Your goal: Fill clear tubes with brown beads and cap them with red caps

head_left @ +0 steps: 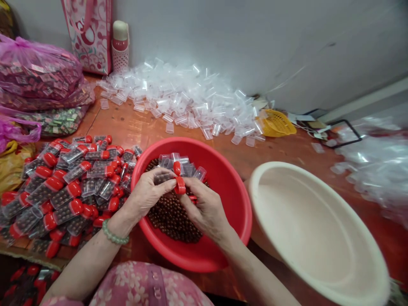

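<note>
Pink flowered clothing [127, 284] lies nearest us, below the near edge of the worktop [117, 121], where a red basin [228, 182] holds brown beads [175, 223] and some clear tubes [188, 168]. Over it, the fingers of our left hand [149, 189] grasp a tube with dark contents [162, 177], while those of our right hand [205, 208] pinch a red cap [180, 186] just beside its end; whether the two touch, we cannot tell. Red-capped tubes [76, 182] heap toward our left edge, loose clear pieces [181, 95] cover the far edge, and a cream basin [318, 238] stands toward the near right corner.
</note>
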The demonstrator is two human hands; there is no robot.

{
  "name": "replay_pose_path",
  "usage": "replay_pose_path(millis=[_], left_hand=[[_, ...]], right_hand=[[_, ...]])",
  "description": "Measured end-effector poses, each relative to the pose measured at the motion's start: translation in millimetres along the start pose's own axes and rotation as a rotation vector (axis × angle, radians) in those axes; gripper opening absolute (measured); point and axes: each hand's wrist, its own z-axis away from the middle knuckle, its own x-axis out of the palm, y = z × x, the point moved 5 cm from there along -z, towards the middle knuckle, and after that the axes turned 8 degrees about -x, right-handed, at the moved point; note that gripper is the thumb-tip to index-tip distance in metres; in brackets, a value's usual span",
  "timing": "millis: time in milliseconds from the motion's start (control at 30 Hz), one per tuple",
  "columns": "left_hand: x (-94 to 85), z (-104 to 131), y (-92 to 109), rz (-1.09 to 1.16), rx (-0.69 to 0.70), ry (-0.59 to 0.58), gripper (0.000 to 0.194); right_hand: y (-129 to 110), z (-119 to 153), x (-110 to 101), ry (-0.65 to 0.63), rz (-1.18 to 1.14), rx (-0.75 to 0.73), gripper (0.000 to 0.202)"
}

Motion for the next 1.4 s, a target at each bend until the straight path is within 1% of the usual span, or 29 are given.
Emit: replay_pose_path(millis=[67, 133, 167, 233, 300, 333, 400, 467, 533, 633, 733, 900, 1000, 1067, 1200, 1300, 1400], left_hand=[[-0.1, 0.1, -0.5, 0.005, -0.013, 0.012, 0.028], [-0.8, 0.5, 0.0, 0.002, -0.012, 0.038, 0.028], [-0.9, 0.6, 0.3, -0.001, -0.011, 0.047, 0.028], [-0.8, 1.1, 1.1, -0.022, -0.008, 0.056, 0.027], [0.6, 1.8, 1.7, -0.050, -0.015, 0.041, 0.025], [1.6, 2.2, 1.9, -0.059, -0.024, 0.025, 0.025], [3.6, 3.1, 2.0, -0.072, -0.041, -0.007, 0.023], [3.9, 3.5, 2.3, -0.075, -0.042, -0.017, 0.023], [2.0, 3.1, 2.3, -0.059, -0.028, 0.009, 0.025], [-2.7, 1.5, 2.1, -0.018, 0.002, 0.084, 0.028], [-6.0, 0.5, 3.2, 0.017, 0.045, 0.158, 0.029], [-9.2, 1.8, 5.3, 0.023, 0.101, 0.252, 0.029], [-11.0, 2.8, 5.7, 0.001, 0.114, 0.280, 0.027], [-11.3, 2.5, 5.3, -0.010, 0.113, 0.262, 0.025], [-9.1, 0.6, 3.5, 0.032, 0.109, 0.142, 0.021], [-6.9, 0.8, 2.5, 0.044, 0.093, 0.078, 0.019], [-1.4, 1.3, -0.2, 0.015, 0.004, -0.016, 0.022]], right_hand=[[-6.7, -0.9, -0.7, -0.037, 0.095, -0.052, 0.028], [-9.5, -1.6, -1.8, -0.077, 0.101, -0.047, 0.036], [-8.8, -2.4, -2.9, -0.091, 0.071, -0.020, 0.037], [-2.1, -5.8, -7.5, -0.089, -0.035, 0.094, 0.031], [8.4, -12.0, -15.2, -0.026, -0.168, 0.224, 0.030], [13.1, -16.3, -19.2, 0.013, -0.229, 0.263, 0.033], [18.3, -26.6, -23.0, 0.021, -0.320, 0.270, 0.037], [18.7, -35.6, -22.6, -0.015, -0.353, 0.231, 0.030], [18.5, -38.6, -21.1, 0.003, -0.358, 0.240, 0.021], [16.7, -31.8, -18.4, 0.136, -0.367, 0.302, 0.017], [11.8, -19.7, -10.3, 0.226, -0.379, 0.334, 0.013], [9.8, -8.0, 9.7, 0.299, -0.465, 0.384, 0.017], [9.6, -6.1, 18.8, 0.336, -0.490, 0.389, 0.020], [8.3, -6.1, 21.5, 0.355, -0.464, 0.373, 0.019], [7.3, -8.6, 18.3, 0.373, -0.386, 0.309, 0.014], [15.5, -12.5, 9.9, 0.362, -0.436, 0.295, 0.014], [25.9, -19.6, -3.3, 0.349, -0.486, 0.282, 0.017]])
